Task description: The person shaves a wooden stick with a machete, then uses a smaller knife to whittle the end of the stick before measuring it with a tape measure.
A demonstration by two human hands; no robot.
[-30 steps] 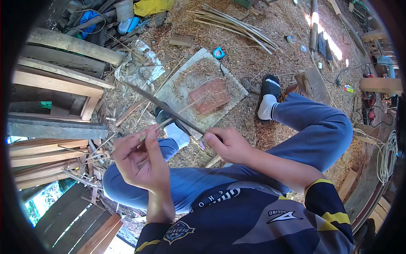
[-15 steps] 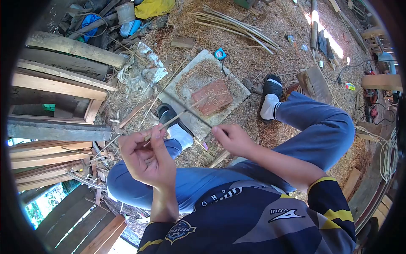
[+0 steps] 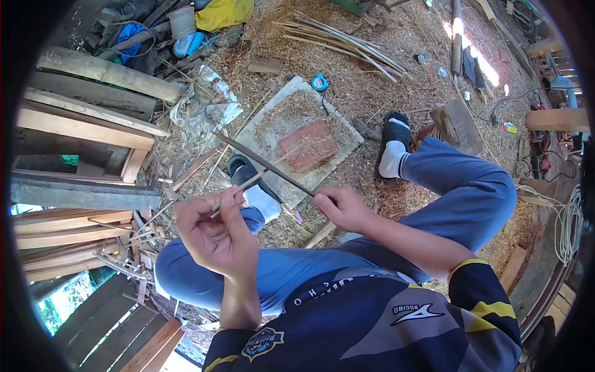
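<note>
My left hand (image 3: 218, 232) is closed on a thin pale wooden stick (image 3: 250, 181), pinching it between thumb and fingers. The stick slants up to the right, over a reddish brick (image 3: 308, 146) in this view. In my right hand (image 3: 344, 208) is a long, narrow dark blade (image 3: 240, 147), gripped at its lower right end, where the fist hides it. Blade and stick cross near the middle of the view, just beyond my fingers. Below them on the ground lies a grey slab (image 3: 341, 137) with the brick on it.
Wood shavings cover the ground. Beyond the slab are a blue tape measure (image 3: 320, 82), a wood block (image 3: 265, 65) and a bundle of thin strips (image 3: 338, 38). Stacked timber (image 3: 87, 186) stands at left. My sandalled feet flank the slab; coiled cord (image 3: 567, 229) hangs at right.
The blade, blurred before, now shows sharply and its far end sits slightly further left and lower. Both hands keep their grips; the whole view has shifted a little.
</note>
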